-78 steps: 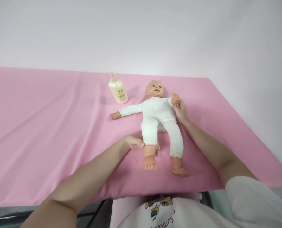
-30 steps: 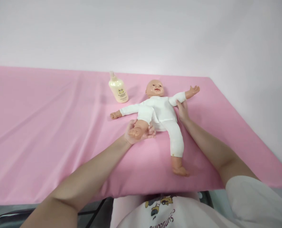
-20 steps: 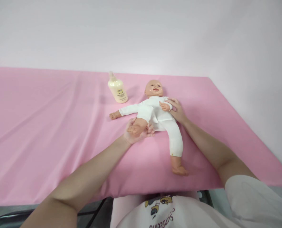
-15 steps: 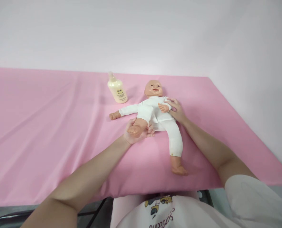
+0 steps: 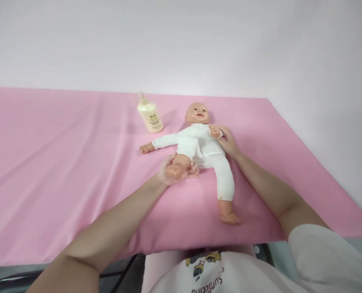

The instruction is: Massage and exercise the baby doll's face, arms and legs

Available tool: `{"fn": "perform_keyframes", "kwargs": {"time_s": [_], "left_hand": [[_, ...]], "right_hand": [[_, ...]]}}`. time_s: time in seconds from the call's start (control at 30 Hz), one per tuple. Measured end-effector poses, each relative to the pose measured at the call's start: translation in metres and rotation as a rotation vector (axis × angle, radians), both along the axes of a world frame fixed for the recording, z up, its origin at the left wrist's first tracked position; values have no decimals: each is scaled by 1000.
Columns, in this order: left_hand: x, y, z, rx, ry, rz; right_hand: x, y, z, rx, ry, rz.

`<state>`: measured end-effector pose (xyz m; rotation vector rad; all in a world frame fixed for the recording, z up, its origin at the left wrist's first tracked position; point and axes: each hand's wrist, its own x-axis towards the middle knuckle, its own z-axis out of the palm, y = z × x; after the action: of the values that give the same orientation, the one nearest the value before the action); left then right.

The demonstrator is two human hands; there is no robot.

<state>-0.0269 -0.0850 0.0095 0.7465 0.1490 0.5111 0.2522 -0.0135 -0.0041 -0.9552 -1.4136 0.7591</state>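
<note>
A baby doll [image 5: 210,140] in a white cloth suit lies on its back, head away from me. My left hand [image 5: 169,171] is wrapped from below around the doll's lower leg on the left, which is bent and raised. My right hand [image 5: 229,141] grips the doll's arm on the right near the wrist; part of the fingers is hidden behind that arm. The doll's other leg stretches toward me, and its other arm reaches out to the left on the cloth.
A pump bottle [image 5: 150,116] of pale yellow liquid stands beyond the doll, to the left. The pink cloth [image 5: 62,171] covers the table, with creases on the left side. A white wall [image 5: 169,44] rises behind it.
The doll's arm in my right hand has moved up toward its chin. Its bent leg in my left hand has shifted slightly to the right.
</note>
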Motion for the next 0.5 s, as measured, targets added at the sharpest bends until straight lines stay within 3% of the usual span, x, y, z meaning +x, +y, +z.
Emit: {"fn": "perform_keyframes", "kwargs": {"time_s": [0.13,0.3,0.5], "left_hand": [[-1,-2,-4,60,38,-28],[0,-8,-6,231,129,-103],[1,-11,7,356,167,-360]], "right_hand": [[-4,6,-7,-161,288,-71],[-2,7,-8,-188,422,-133],[3,20,-14,-262,606,-174]]}}
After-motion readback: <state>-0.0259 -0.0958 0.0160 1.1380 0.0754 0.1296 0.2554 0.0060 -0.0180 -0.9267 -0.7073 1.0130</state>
